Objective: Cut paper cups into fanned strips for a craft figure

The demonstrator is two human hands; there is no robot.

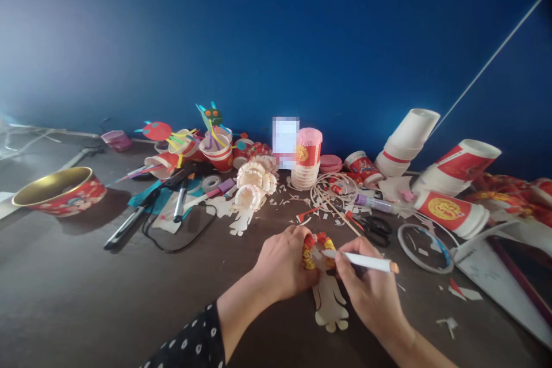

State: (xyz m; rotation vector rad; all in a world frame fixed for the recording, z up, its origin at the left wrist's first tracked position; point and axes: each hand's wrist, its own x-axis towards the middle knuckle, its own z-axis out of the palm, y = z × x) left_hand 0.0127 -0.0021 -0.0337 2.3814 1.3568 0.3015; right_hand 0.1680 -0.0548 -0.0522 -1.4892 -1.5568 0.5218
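My left hand (282, 261) grips the upper left edge of a paper cutout figure (331, 299), whose head is ringed by a red and yellow ruffled rim. The figure's pale body and legs hang toward me over the dark table. Held like a pen in my right hand (373, 287) is a white marker (366, 260) with an orange end. Its tip points at the face area inside the ruffled ring; whether it touches the paper I cannot tell. The fingertips of my left hand are partly hidden behind the ring.
Black scissors (374, 230) lie beyond my right hand among paper scraps. Stacked paper cups (307, 155) stand at the back, with more leaning cups (452, 213) to the right. Ruffled pale cutouts (249, 198), a box cutter (127, 229) and a gold-lined bowl (60, 195) are on the left.
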